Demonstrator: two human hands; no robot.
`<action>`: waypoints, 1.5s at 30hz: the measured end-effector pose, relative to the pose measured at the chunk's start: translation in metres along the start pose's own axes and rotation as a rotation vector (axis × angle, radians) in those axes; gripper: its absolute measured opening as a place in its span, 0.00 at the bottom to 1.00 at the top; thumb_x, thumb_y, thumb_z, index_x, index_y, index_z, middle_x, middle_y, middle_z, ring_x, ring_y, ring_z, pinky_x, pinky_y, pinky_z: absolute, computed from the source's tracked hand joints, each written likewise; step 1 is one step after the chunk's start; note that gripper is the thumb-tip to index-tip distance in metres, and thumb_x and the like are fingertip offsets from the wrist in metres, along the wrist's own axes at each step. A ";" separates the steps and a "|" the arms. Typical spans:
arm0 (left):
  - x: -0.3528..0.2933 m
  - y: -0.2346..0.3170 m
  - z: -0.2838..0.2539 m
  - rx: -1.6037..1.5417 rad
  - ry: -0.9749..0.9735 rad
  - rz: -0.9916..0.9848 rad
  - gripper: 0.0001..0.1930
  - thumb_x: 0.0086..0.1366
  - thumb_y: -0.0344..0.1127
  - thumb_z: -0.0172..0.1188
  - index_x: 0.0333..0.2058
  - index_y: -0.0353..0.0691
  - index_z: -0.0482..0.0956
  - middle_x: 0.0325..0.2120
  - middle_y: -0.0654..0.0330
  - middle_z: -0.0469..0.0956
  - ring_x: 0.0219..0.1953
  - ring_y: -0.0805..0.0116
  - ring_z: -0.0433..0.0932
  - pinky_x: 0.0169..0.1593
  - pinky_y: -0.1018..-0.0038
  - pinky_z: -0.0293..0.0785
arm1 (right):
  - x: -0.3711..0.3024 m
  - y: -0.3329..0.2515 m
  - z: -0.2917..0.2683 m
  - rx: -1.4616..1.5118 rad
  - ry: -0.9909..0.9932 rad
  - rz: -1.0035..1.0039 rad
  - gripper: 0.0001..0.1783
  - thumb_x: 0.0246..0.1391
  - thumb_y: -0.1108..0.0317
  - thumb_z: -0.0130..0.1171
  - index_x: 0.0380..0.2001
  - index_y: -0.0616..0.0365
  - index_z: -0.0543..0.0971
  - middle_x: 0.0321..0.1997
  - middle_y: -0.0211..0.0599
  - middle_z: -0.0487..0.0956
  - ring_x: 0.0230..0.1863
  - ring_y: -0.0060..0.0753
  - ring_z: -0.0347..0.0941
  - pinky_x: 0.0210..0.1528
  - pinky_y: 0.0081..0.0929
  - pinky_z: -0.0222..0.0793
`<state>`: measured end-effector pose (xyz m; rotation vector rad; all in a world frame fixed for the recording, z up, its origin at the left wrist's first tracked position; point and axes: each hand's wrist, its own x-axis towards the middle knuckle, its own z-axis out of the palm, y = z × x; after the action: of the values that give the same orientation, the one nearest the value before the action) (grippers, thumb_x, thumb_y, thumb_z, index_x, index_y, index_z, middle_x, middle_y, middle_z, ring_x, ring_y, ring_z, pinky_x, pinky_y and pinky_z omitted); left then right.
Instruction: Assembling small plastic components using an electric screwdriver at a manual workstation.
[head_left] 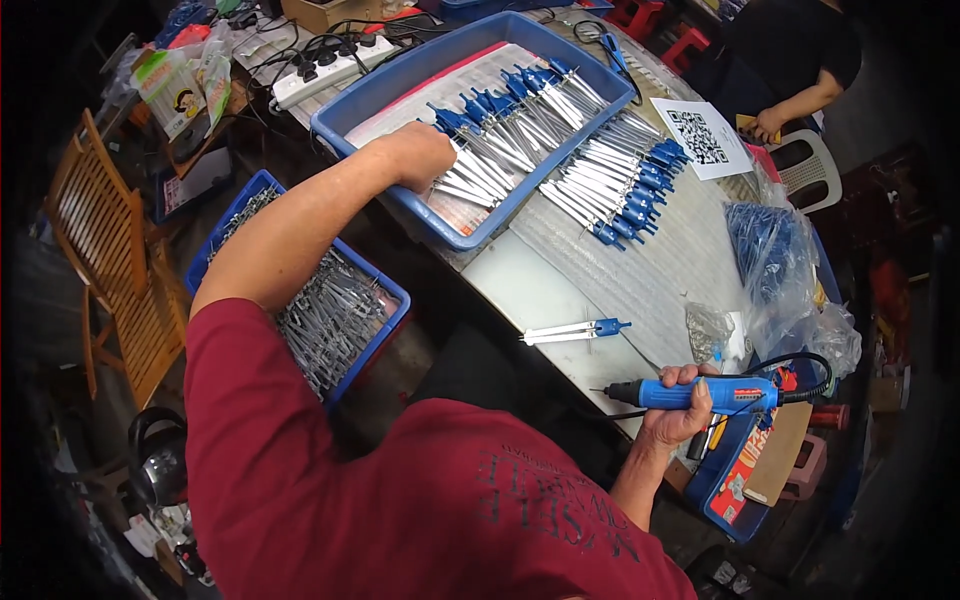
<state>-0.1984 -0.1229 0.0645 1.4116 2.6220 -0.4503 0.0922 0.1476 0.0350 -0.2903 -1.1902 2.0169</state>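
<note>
My left hand [424,156] reaches into the near left part of a blue tray [468,241], its fingers curled down. What they grip is hidden beneath the hand, beside a row of drawing compasses [515,120] with silver legs and blue heads. My right hand [677,408] is wrapped round a blue electric screwdriver [712,393], its dark tip pointing left. On the table's near edge lies a single drawing compass [577,331], blue head to the right, apart from both hands. More compasses [620,180] lie in a row along the tray's right side.
A blue crate [398,312] of loose metal compass legs stands below the table at left. Plastic bags [790,270] with blue parts, a small parts bag [708,330] and a blue box [735,523] sit at right. Beyond are a power strip [333,71], a printed sheet [703,138] and another person [790,60].
</note>
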 end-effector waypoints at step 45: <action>0.015 -0.029 0.029 -0.031 0.444 0.022 0.05 0.40 0.28 0.51 0.21 0.37 0.69 0.21 0.57 0.69 0.29 0.59 0.69 0.32 0.68 0.65 | 0.001 0.005 -0.004 0.047 0.094 -0.051 0.15 0.35 0.73 0.48 0.31 0.64 0.64 0.20 0.38 0.64 0.20 0.27 0.61 0.20 0.24 0.61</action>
<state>-0.2315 -0.1354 0.0388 1.6938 2.9233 -0.0964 0.0910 0.1495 0.0293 -0.3243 -1.0803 1.9630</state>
